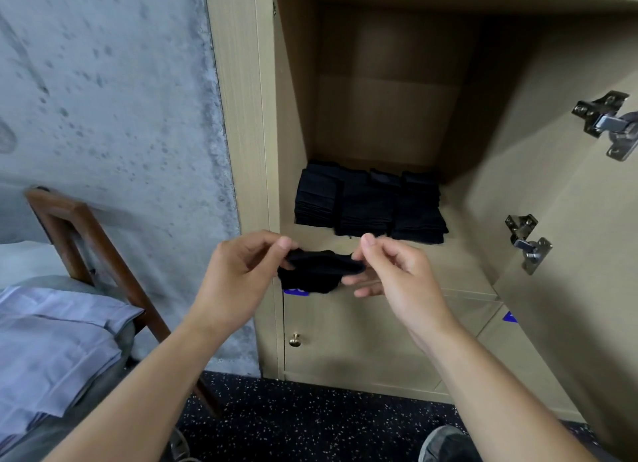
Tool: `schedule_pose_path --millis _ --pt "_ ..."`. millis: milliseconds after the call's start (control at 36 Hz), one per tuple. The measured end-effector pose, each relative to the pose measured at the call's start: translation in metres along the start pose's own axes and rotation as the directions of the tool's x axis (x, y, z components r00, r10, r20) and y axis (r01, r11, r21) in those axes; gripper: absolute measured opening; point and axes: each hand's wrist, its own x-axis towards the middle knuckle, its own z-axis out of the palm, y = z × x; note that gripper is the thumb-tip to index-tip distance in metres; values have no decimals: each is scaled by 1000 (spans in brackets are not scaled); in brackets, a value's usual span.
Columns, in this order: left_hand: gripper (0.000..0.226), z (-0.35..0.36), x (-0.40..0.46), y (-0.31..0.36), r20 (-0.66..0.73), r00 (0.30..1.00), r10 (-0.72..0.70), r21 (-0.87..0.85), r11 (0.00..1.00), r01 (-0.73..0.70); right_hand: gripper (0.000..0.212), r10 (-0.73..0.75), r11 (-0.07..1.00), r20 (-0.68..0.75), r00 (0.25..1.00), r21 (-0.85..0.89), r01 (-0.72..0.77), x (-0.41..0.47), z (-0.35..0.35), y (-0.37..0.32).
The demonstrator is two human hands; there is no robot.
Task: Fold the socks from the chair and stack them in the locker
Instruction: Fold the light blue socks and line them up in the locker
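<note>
The locker (241, 150) is of pale wood-grain board, box-shaped, its upper compartment standing open. Inside that compartment, on its floor toward the left wall, lie three stacks of folded socks (369, 202), black knit cloth, flat and squared, side by side and touching. The open door (569, 220) swings off the locker's right side and carries two metal hinges (611, 125), bright and angular. Below the open compartment is a closed door with one small round brass knob (294, 339).

Just in front of the open compartment's lower edge, one loose black sock (319, 270), soft and crumpled, is held in the air between two hands. The left hand (238, 271) pinches its left end between thumb and forefinger, the other fingers curled behind. The right hand (393, 275) pinches the right end the same way, lower fingers loosely spread beneath the cloth.

Left of the locker stands a rough, pitted grey wall (103, 99). Against it is one chair (86, 240) with a dark wooden frame, holding pale blue-grey folded cloth (51, 340). The floor (310, 416) under the locker is dark and speckled.
</note>
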Motion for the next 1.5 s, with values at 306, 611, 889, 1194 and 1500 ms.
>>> schedule_pose_path --millis 306,611,889,1194,1500 --pt "34 -1 -4 5 57 993 -106 -130 985 112 43 43 997 97 994 67 -50 5 -2 8" --pt "16 2 -4 6 43 992 -116 -209 970 122 8 -3 998 13 1000 69 3 1 1 7" --pt "38 0 -4 5 95 991 -98 -188 975 114 61 33 999 122 992 19 -36 1 0 7" --pt "14 4 -6 6 50 987 -153 -246 956 160 15 -26 998 73 997 53 22 -1 3 5" --pt "48 5 -10 11 186 974 -131 -229 958 173 24 87 996 78 993 9 -88 -5 11 6"
